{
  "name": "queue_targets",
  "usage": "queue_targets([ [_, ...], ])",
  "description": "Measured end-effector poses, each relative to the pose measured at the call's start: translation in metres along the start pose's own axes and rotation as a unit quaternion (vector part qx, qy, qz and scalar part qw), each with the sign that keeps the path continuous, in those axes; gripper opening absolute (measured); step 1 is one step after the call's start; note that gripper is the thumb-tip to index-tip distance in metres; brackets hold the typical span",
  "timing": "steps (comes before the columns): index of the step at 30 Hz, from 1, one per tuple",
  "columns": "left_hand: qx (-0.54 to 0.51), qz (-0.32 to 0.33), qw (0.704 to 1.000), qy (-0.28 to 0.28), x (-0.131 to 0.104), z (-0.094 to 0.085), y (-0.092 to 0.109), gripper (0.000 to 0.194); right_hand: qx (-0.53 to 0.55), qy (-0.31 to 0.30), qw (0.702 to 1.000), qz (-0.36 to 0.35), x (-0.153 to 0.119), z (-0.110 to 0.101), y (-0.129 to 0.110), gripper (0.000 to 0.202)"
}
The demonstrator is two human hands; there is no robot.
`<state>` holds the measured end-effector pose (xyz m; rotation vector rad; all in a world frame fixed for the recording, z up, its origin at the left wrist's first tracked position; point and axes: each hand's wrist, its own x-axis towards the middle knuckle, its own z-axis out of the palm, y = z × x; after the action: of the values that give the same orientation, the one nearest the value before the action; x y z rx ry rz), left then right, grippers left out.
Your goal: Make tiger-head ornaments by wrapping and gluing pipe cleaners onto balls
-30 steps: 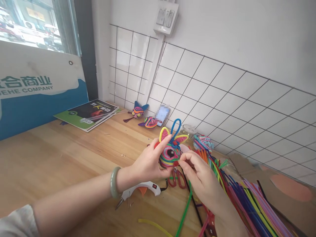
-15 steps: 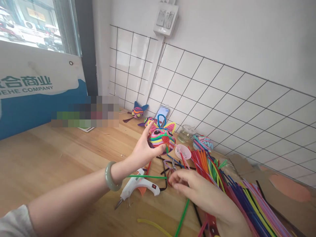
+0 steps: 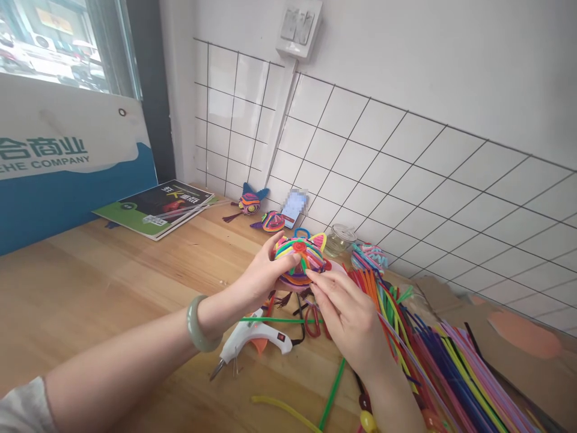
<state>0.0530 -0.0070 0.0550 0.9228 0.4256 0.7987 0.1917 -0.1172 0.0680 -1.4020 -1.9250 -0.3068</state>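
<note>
A round striped ornament (image 3: 311, 260) with pink-and-yellow ears, a red spiral and a blue loop on top is held above the wooden table. My left hand (image 3: 270, 264) grips it from the left, thumb across its front. My right hand (image 3: 345, 307) is at its lower right, thumb and fingertips close together against its front; whether they pinch a small part cannot be made out. Dark tassels hang below the ornament. Under my hands lie a white glue gun (image 3: 256, 335), pointing left, and red-handled scissors (image 3: 312, 320).
Pipe cleaners (image 3: 455, 361) in many colours spread on the right beside cardboard (image 3: 505, 343). A glass jar (image 3: 339, 240), a phone (image 3: 295, 207) and finished ornaments (image 3: 250, 199) stand along the wall grid. A magazine (image 3: 157, 207) lies back left.
My right hand has moved up and left from over the scissors to the ornament's front. The ornament has tilted and sits slightly lower in my left hand.
</note>
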Motion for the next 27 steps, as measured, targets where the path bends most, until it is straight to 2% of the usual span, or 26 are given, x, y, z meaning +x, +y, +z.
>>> queue_targets([
  [6,0.005,-0.016,1.000,0.015,-0.002,0.002,0.003,0.091,-0.145,0.006,0.985,-0.095,0.000,-0.001,0.001,0.044],
  [9,0.012,-0.023,0.999,0.024,-0.003,0.004,0.004,0.091,-0.189,-0.003,0.975,-0.115,0.000,-0.002,-0.001,0.045],
  [14,0.029,-0.020,0.999,0.038,-0.003,0.004,0.005,0.088,-0.208,-0.007,0.970,-0.128,0.000,0.000,0.001,0.040],
  [17,0.037,-0.015,0.999,0.035,-0.001,0.003,0.005,0.084,-0.161,0.009,0.978,-0.129,0.001,0.002,0.003,0.038],
  [19,0.040,-0.007,0.999,0.031,-0.001,0.003,0.006,0.083,-0.106,0.035,0.989,-0.101,0.002,0.002,0.003,0.035],
  [23,0.041,0.003,0.999,0.033,0.002,0.002,0.010,0.078,0.002,0.084,0.996,0.027,0.001,0.003,0.001,0.020],
  [25,0.034,0.007,0.999,0.037,0.004,0.001,0.011,0.076,0.046,0.072,0.993,0.087,0.000,0.003,-0.001,0.011],
  [27,0.028,0.010,0.999,0.041,0.006,-0.001,0.011,0.076,0.076,0.017,0.987,0.142,0.001,0.002,-0.002,0.010],
])
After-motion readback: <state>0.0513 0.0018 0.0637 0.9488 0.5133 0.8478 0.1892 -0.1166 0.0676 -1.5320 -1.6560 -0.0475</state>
